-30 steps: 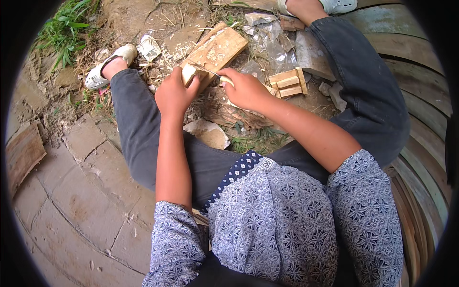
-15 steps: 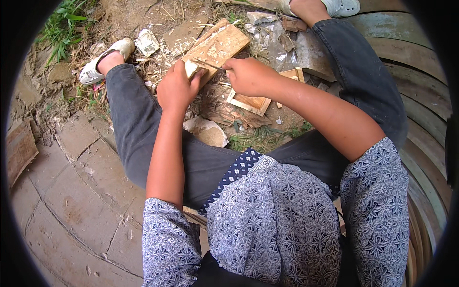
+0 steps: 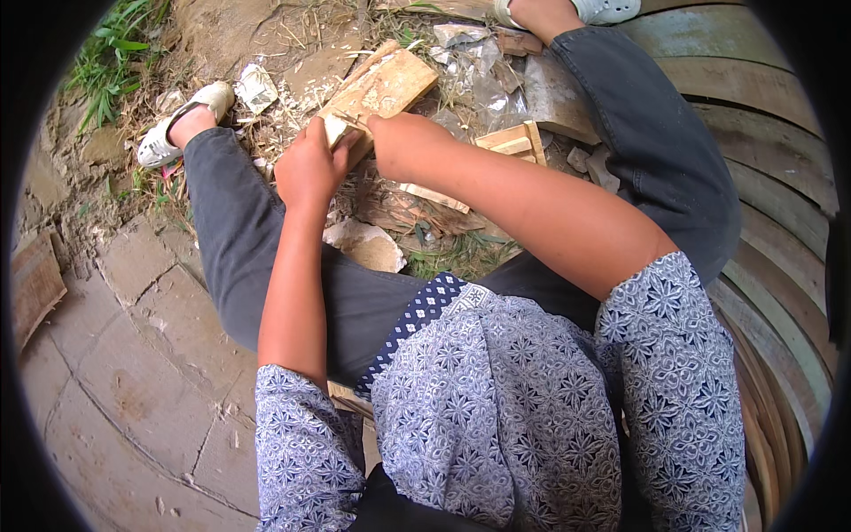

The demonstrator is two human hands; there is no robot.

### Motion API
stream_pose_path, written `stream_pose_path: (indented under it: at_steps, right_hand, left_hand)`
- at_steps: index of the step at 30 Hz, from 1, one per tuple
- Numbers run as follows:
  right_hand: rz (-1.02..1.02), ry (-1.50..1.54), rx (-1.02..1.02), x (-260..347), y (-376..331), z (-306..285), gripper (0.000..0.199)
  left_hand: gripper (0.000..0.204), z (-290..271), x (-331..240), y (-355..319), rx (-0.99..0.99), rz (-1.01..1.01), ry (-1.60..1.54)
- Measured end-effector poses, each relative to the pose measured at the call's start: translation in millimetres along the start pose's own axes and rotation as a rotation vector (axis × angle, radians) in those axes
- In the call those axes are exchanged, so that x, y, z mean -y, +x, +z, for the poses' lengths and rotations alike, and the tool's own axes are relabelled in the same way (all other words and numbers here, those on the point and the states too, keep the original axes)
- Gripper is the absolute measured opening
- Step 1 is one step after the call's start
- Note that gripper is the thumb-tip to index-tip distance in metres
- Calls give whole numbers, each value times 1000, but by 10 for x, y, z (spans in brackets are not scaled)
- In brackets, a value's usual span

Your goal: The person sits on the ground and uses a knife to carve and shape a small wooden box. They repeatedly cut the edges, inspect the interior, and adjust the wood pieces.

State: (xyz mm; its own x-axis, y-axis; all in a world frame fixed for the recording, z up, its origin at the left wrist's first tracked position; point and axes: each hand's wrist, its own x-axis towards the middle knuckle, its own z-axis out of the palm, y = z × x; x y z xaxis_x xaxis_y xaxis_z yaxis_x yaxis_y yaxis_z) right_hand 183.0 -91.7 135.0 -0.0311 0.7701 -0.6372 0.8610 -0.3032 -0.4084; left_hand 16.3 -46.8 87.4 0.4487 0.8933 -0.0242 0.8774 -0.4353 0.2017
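Upper centre: left hand (image 3: pixel 304 170) grip clamped on wood block (image 3: pixel 336 130) over plank (image 3: pixel 390 84), presumably for steadiness; right hand (image 3: pixel 406 147) clenched around knife (image 3: pixel 352 120).

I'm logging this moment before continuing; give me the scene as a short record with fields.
Left hand: grips pale wood block
Right hand: closed on thin-bladed tool, its handle hidden
Beyond hands: wooden plank, shavings on it
Beyond right forearm: slatted wooden piece
Just beyond left thigh: broken pale chunk
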Motion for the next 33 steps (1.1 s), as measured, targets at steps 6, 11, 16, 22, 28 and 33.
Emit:
stream_pose_path:
  at_steps: [6, 11, 16, 22, 28, 33]
  right_hand:
    - [-6, 107, -80, 118, 355, 75, 39]
    - [-131, 153, -71, -351, 369, 55, 35]
    - [-146, 98, -56, -286, 93, 1, 33]
    - [-48, 12, -26, -54, 219, 41, 38]
    - [-75, 207, -37, -377, 213, 107, 35]
    - [-122, 231, -108, -361, -7, 76, 35]
  left_hand:
    - [47, 8, 51, -44, -8, -18, 29]
    - [53, -39, -8, -36, 2, -30, 6]
    - [51, -14, 24, -53, -19, -12, 6]
    - [48, 3, 31, -27, -27, 24, 0]
    - [47, -27, 1, -51, -20, -22, -6]
    - [49, -37, 11, -41, 35, -48, -22]
